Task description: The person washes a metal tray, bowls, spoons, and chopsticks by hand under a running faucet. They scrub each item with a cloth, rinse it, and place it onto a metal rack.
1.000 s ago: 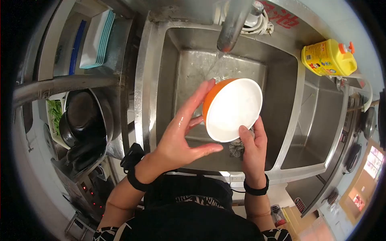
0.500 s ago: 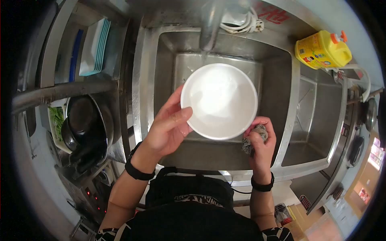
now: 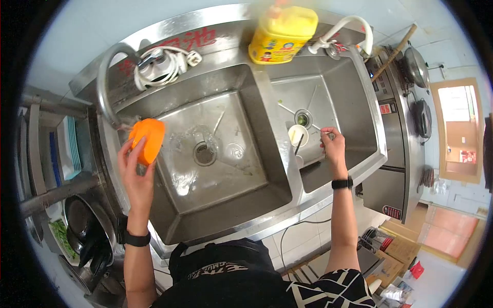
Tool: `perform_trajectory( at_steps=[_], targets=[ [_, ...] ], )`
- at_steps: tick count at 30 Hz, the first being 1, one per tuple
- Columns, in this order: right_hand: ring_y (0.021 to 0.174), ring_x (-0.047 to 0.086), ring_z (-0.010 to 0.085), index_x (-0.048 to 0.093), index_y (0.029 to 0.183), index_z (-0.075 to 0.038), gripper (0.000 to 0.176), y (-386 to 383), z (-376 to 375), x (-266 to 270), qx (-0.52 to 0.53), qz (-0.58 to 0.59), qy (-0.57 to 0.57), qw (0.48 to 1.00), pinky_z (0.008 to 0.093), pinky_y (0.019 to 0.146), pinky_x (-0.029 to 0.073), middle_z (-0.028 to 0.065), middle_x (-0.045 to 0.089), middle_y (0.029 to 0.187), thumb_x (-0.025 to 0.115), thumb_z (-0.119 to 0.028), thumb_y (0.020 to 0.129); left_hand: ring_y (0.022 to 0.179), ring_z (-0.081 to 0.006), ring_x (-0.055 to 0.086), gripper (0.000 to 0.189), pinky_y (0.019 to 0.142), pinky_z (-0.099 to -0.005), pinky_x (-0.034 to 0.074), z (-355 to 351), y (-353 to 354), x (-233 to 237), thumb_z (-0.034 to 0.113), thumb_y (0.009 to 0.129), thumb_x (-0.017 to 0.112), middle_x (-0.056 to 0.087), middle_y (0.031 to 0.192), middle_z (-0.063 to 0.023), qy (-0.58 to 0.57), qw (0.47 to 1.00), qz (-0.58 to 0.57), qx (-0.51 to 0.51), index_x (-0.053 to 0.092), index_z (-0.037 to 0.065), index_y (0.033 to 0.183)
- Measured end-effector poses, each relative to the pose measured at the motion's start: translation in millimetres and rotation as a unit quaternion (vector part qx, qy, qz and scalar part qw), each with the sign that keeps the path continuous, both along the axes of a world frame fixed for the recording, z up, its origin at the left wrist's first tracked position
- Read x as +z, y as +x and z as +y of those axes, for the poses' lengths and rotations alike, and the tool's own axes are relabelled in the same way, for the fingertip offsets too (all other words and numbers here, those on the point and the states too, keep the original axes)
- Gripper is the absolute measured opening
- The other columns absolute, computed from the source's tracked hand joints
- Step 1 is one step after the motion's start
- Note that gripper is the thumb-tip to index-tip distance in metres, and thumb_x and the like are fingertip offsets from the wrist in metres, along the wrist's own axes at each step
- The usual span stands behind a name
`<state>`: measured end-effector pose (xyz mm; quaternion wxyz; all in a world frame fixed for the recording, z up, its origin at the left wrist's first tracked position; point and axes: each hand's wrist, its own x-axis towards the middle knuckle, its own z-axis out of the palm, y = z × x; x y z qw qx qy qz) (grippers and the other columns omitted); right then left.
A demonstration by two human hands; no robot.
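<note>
My left hand (image 3: pixel 136 167) grips a bowl with an orange outside (image 3: pixel 149 139), tilted on its side beneath the curved faucet (image 3: pixel 105 87) at the left of the large basin (image 3: pixel 215 138). Water splashes by the bowl and lies on the basin floor. Over the smaller right basin (image 3: pixel 354 110) is my right hand (image 3: pixel 335 146), its fingers drawn together; what they hold, if anything, is hidden. A small white cup (image 3: pixel 298 135) with a dark stick by it stands in that basin, left of my right hand and near the drain (image 3: pixel 303 119).
On the back ledge stand a yellow jug (image 3: pixel 282 38) and a coiled white cord (image 3: pixel 164 66). A white faucet (image 3: pixel 349 23) arches over the right basin. Shelves with stacked trays (image 3: pixel 71 146) and black pans (image 3: pixel 84 226) are at the left. A wall (image 3: pixel 272 138) divides the basins.
The view has turned right. My left hand has moved the bowl to the left faucet and tilted it, showing orange. My right hand has gone over the right basin; its steel wool scrubber no longer shows.
</note>
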<state>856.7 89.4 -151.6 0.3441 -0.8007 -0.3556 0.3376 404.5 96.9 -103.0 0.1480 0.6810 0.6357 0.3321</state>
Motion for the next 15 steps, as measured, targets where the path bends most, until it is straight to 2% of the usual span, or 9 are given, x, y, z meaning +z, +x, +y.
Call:
perform_trajectory(
  at_steps=[1,3,6,7,8,10,13,14,15],
  targets=[
    [0.052,0.05,0.008,0.057,0.086,-0.005,0.01,22.0,0.5,-19.4,-0.004,0.0,0.001,1.0,0.0238,0.04,0.039,0.0004,0.053,0.062,0.055,-0.012,0.079,0.109,-0.0266,0.042,0.06,0.094,-0.0336,0.034,0.1,3.2,0.5,-0.012,0.061,0.062,0.042,0.117,-0.0113,-0.012,1.0,0.013,0.015,0.053,0.013,0.114],
    [0.05,0.052,0.0094,0.06,0.08,-0.004,0.013,63.9,-2.2,-76.2,-0.017,-0.048,-0.109,0.993,0.0243,0.041,0.041,0.0028,0.054,0.057,0.057,-0.016,0.076,0.109,-0.0267,0.042,0.06,0.094,-0.0338,0.034,-0.6,6.0,-1.1,-0.012,0.061,0.062,0.042,0.117,-0.0111,-0.009,0.999,0.024,0.02,0.053,0.013,0.114],
    [0.048,0.056,0.0151,0.062,0.081,-0.004,0.014,114.8,-21.1,-183.8,0.047,-0.092,-0.198,0.975,0.0277,0.043,0.045,0.0081,0.058,0.06,0.055,-0.013,0.073,0.11,-0.0274,0.042,0.059,0.094,-0.0342,0.034,-2.0,7.5,0.0,-0.013,0.061,0.061,0.042,0.117,-0.0107,0.006,0.998,0.055,0.028,0.053,0.014,0.113],
    [0.05,0.058,0.0162,0.062,0.082,-0.003,0.016,123.3,-25.2,-207.8,0.045,-0.143,-0.219,0.964,0.0293,0.045,0.047,0.0091,0.059,0.061,0.054,-0.013,0.073,0.11,-0.0279,0.042,0.059,0.094,-0.0349,0.034,-4.0,5.0,-0.5,-0.012,0.061,0.061,0.043,0.118,-0.011,0.004,0.994,0.102,0.035,0.053,0.014,0.113],
    [0.051,0.058,0.018,0.062,0.085,-0.002,0.019,114.9,-21.7,-204.8,-0.002,-0.11,-0.238,0.965,0.0316,0.046,0.048,0.0094,0.059,0.061,0.053,-0.012,0.072,0.111,-0.0283,0.042,0.059,0.095,-0.0356,0.034,-6.0,3.3,-0.9,-0.012,0.061,0.061,0.043,0.118,-0.0113,0.002,0.988,0.15,0.044,0.054,0.014,0.113],
    [0.05,0.057,0.0201,0.06,0.087,0.0,0.021,133.9,-32.6,-266.8,0.064,-0.251,-0.17,0.951,0.0312,0.045,0.048,0.0113,0.058,0.061,0.053,-0.013,0.072,0.111,-0.0288,0.042,0.058,0.095,-0.0375,0.034,-11.3,0.3,0.8,-0.012,0.06,0.061,0.043,0.118,-0.0115,-0.007,0.98,0.193,0.048,0.054,0.014,0.112],
    [0.048,0.056,0.0214,0.058,0.086,0.002,0.024,126.4,-17.2,-292.6,-0.024,-0.139,-0.23,0.963,0.032,0.044,0.047,0.0133,0.057,0.06,0.055,-0.016,0.071,0.112,-0.0299,0.041,0.057,0.095,-0.0413,0.033,-22.9,-0.4,9.9,-0.012,0.058,0.062,0.044,0.118,-0.0117,-0.016,0.966,0.257,0.023,0.056,0.013,0.109],
    [0.047,0.055,0.0218,0.056,0.078,0.006,0.029,123.2,-13.3,-295.6,-0.055,-0.068,-0.244,0.966,0.0334,0.041,0.044,0.0137,0.056,0.059,0.059,-0.021,0.071,0.111,-0.0305,0.041,0.057,0.095,-0.0433,0.032,-27.2,-2.3,15.7,-0.012,0.057,0.062,0.045,0.118,-0.0117,-0.015,0.961,0.276,-0.008,0.056,0.012,0.107],
    [0.045,0.055,0.0222,0.054,0.072,0.007,0.032,126.8,-13.4,-312.3,-0.013,-0.091,-0.256,0.962,0.0337,0.041,0.042,0.0144,0.056,0.058,0.06,-0.024,0.072,0.11,-0.0318,0.043,0.053,0.094,-0.0445,0.033,-30.5,-0.9,22.7,-0.012,0.055,0.063,0.046,0.115,-0.0122,-0.02,0.966,0.258,-0.012,0.058,0.011,0.102]
  ],
)
